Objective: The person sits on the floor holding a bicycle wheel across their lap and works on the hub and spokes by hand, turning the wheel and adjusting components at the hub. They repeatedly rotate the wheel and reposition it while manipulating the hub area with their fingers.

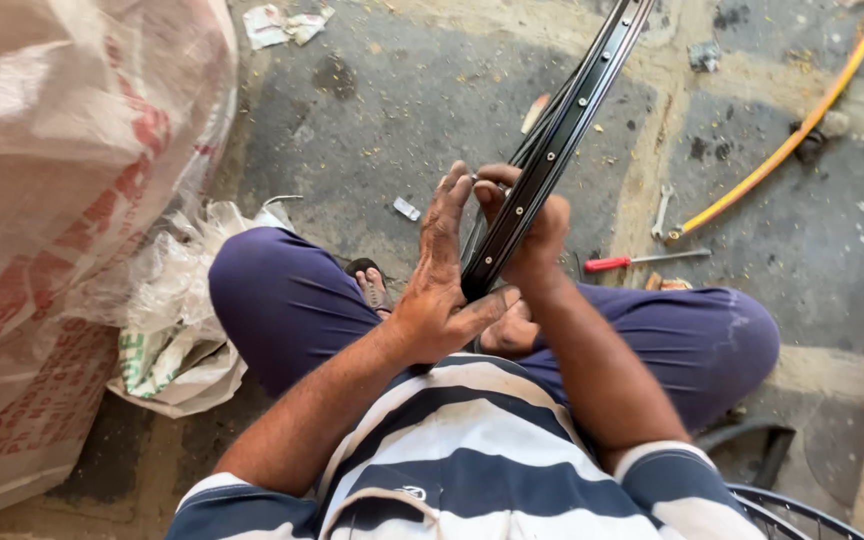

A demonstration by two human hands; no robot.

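A black bicycle wheel rim (pixel 562 120) with spoke holes stands on edge between my knees and runs up to the top of the view. My left hand (pixel 442 285) lies flat against its left side, fingers straight, thumb across the rim's lower end. My right hand (pixel 532 235) curls around the rim from the right, fingers wrapped over its edge. I sit cross-legged on the floor in purple trousers (pixel 282 300).
A large woven sack (pixel 62 200) and crumpled plastic bags (pixel 187 340) lie at the left. On the concrete floor at the right are a red-handled screwdriver (pixel 642 261), a small spanner (pixel 661 208) and a yellow hose (pixel 792 135). A wire basket edge (pixel 797 510) shows bottom right.
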